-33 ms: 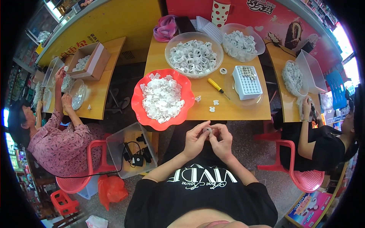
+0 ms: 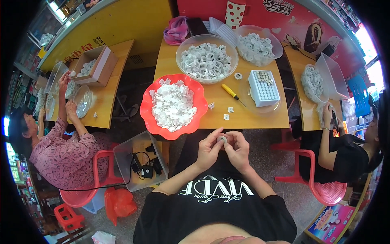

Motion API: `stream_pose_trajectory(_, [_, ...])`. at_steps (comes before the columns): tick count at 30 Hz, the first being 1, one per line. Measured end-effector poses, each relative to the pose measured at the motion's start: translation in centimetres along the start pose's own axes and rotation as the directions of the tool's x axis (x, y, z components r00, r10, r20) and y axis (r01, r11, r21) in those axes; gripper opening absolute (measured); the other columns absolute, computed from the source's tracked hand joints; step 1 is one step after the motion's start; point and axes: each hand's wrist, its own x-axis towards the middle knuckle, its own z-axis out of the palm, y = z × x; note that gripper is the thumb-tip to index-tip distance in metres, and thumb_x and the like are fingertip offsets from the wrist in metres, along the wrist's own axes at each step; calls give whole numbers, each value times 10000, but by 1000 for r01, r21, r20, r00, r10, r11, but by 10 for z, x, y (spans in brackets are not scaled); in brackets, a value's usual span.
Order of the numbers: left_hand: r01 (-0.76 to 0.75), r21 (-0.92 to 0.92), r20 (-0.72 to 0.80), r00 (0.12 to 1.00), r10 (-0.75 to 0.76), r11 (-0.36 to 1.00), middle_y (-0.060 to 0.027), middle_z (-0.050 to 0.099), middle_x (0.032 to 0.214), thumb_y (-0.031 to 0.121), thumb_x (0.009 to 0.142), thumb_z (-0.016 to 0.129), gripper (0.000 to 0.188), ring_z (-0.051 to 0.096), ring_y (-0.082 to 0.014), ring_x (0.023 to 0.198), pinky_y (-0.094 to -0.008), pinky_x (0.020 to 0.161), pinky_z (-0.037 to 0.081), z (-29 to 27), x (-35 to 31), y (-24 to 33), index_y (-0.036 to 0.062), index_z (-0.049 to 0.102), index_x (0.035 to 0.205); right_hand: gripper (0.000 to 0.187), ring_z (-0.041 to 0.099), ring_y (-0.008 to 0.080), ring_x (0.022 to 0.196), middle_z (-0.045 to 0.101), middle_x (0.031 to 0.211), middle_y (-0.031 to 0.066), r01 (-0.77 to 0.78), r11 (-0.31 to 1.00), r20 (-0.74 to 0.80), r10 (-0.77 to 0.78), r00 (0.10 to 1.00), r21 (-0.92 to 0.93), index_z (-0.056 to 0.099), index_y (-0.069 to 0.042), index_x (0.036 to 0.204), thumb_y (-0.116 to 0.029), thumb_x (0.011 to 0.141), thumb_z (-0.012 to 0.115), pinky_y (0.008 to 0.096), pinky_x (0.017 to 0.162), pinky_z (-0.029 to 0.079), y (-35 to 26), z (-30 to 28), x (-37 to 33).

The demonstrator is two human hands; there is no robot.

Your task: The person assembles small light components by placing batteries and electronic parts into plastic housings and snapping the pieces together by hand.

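Note:
Just off the table's front edge, my left hand [image 2: 208,151] and my right hand [image 2: 238,151] meet, thumbs and fingertips pinching a small round white plastic piece [image 2: 222,139] between them. Fingers cover much of it. Ahead and to the left is a red wavy-rimmed bowl [image 2: 145,110] heaped with flat white plastic pieces [image 2: 172,106]. Two loose white clips [image 2: 226,117] lie close to the edge, with another small piece [image 2: 211,105] against the bowl. Behind them rests a yellow-handled screwdriver [image 2: 230,91], touched by neither hand.
Clear bowls [image 2: 233,61] of white ring-shaped parts stand at the back. On the right is a white rack [image 2: 264,98] holding small round cells. A clear bin [image 2: 122,168] with black adapters sits lower left. People work at side tables, beside a cardboard box [image 2: 106,65] and a plastic tub [image 2: 334,77].
The fingers of both hands have shifted slightly around the round white piece, and more of it shows. Otherwise the table looks the same.

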Motion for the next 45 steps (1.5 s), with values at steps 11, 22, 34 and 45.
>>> stream_pose_trajectory(11, [-309,421,80,949,304,853,-218,642,1112,-131,813,571,570,684,-294,945,-333,808,550,4,1,22,-39,424,1356,200,633,110,689,635,809,71,152,978,91,-140,986,-142,643,22,945,105,767,605,224,596,490,-9,-8,13])
stream_pose_trajectory(22, [-393,475,39,903,427,788,-208,632,1115,-126,801,602,488,667,-310,970,-337,794,562,6,-1,18,-38,487,1267,203,571,237,597,552,703,112,391,868,42,-398,916,-307,566,0,805,142,663,595,294,540,457,-1,-1,12])
stream_pose_trajectory(34, [-473,553,24,832,554,686,-157,612,990,-111,744,683,278,638,-292,845,-332,702,539,4,2,22,8,597,980,208,599,250,643,599,756,135,489,835,113,-476,872,-251,596,19,880,134,715,648,310,565,482,-4,-12,14])
stream_pose_trajectory(45, [-402,435,11,897,442,806,-151,613,961,-119,750,674,256,645,-273,812,-317,678,543,3,4,17,1,600,963,174,598,237,618,596,729,119,386,896,202,-345,917,-220,607,21,880,135,752,633,303,542,465,-5,-22,20])
